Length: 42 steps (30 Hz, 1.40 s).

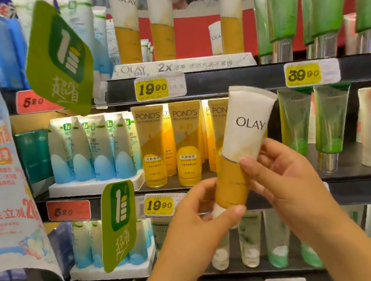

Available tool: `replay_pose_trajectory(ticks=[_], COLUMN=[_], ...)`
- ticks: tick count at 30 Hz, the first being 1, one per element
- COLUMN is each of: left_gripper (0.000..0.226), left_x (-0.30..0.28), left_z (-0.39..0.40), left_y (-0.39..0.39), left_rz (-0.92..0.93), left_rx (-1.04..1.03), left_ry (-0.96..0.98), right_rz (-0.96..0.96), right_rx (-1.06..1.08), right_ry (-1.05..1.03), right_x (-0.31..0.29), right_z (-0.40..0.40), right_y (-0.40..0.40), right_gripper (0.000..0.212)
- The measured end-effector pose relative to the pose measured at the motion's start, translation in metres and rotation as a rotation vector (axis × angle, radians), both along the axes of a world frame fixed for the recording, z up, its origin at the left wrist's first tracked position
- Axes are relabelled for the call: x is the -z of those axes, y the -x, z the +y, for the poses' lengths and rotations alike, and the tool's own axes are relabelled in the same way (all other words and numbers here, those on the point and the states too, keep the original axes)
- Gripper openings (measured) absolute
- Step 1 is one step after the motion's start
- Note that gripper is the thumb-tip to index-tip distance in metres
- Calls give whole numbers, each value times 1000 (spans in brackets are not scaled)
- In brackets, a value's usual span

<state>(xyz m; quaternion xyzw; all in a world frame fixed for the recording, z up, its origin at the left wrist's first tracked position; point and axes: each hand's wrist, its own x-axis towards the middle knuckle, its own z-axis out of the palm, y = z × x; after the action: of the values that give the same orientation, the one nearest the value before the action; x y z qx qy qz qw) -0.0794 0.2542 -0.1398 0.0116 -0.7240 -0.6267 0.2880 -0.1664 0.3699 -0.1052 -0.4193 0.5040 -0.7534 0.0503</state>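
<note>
A person's left hand [200,214] steadies an Olay tube [244,130] gripped by the right hand [283,180] at a shop's skincare shelves.
Left thumb and fingers pinch the capped lower end. The white-and-yellow tube tilts up to the right, crimped end topmost, in front of Pond's tubes [153,146] on the middle shelf. Right fingers curl round its middle.

One Olay tube [244,127] near; three Olay tubes [125,22] far, up top. Pond's tubes [152,143], front row: three. Red price tags [68,210], left: three. Yellow price tags [151,88]: four. Green signs [58,56]: three.
</note>
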Motion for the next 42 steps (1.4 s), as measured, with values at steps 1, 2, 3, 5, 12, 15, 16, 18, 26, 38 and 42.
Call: replay_pose_trajectory(ticks=[1,2,3,5,12,15,16,18,26,38,42], left_gripper=[34,36,38,37,35,33,33,32,40,36,37], left_x=[-7,-15,-24,-41,-97,-118,-126,-142,-206,-223,-227], left_z=[0,0,0,1,2,-1,-3,-7,-33,-50,-50], left_y=[2,5,8,13,33,39,41,45,68,110,118], left_rz=[21,43,62,93,182,196,204,239,299,230,185], left_rx=[-29,-57,-86,-119,-160,-174,-185,-211,-330,-553,-638], left_ry=[38,73,112,185,312,342,349,354,354,546,585], right_rz=[23,49,74,109,247,319,337,362,561,578,527], right_rx=[-6,-10,-10,-13,-29,-5,23,108,554,712,707], right_ry=[3,9,19,40,88,60,52,36,-154,-406,-395], right_x=[-7,-15,-24,-40,-96,-117,-124,-137,-170,-188,-187], right_z=[0,0,0,-1,0,0,0,-1,-14,-52,-59], right_y=[2,3,6,10,26,35,40,50,80,107,114], right_gripper=[44,43,41,37,32,25,21,12,38,38,36])
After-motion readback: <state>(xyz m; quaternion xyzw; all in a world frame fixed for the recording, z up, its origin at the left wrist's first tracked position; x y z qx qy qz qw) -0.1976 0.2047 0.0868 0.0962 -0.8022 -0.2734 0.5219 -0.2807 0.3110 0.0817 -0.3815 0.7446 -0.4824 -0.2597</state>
